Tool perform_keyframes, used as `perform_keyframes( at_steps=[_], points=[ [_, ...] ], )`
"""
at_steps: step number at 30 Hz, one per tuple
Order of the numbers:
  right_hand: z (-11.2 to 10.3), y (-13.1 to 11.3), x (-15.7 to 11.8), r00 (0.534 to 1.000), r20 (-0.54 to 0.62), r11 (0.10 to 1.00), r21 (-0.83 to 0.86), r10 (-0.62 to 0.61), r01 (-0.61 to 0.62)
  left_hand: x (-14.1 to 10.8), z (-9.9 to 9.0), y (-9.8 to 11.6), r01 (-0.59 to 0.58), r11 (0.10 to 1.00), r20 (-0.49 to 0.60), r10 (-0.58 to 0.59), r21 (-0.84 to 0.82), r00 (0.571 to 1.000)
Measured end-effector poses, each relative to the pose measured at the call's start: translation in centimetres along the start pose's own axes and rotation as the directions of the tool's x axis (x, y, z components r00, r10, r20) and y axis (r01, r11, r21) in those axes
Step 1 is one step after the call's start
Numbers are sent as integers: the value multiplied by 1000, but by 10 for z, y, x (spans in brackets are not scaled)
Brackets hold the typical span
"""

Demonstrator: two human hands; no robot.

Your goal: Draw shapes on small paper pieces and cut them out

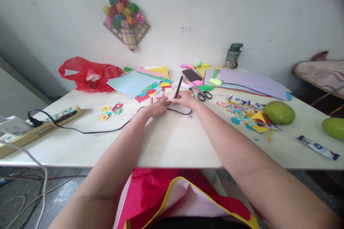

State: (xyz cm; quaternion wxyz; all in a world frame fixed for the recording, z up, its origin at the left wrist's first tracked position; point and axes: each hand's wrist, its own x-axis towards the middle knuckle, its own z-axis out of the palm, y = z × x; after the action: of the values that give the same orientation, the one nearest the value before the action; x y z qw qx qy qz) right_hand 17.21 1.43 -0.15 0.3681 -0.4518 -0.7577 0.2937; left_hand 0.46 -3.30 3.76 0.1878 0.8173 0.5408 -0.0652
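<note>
My right hand (183,99) is closed round a slim black pen (178,86), which stands nearly upright with its lower end hidden by my fingers. Beside it, my left hand (159,107) lies low on the table with its fingers stretched toward the right hand. Whatever is under the fingertips is too small and covered to make out. Colourful paper cutouts (156,90) are heaped just beyond the left hand. Behind the pen lies a white tool (185,85), partly hidden, near a black cord (107,131). Scissors (203,94) with black handles rest right of my right hand.
Small paper flowers (103,116) and a power strip (57,118) are on the left, below a red plastic bag (88,75). Coloured sheets (249,81), a phone (191,75) and a bottle (233,56) stand behind. Paper scraps (242,112) and a green mango (279,112) lie right.
</note>
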Motion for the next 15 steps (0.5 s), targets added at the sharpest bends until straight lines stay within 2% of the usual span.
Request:
perform_keyframes(
  at_steps=[9,15],
  points=[
    [-1,-1,-1,999,23,1000,12,29,-29,0,0,1,8,999,-9,-8,43,1000],
    [-6,-8,-1,991,-76,990,93,113,-106,1,2,0,-2,1000,-29,3,31,1000]
  ],
)
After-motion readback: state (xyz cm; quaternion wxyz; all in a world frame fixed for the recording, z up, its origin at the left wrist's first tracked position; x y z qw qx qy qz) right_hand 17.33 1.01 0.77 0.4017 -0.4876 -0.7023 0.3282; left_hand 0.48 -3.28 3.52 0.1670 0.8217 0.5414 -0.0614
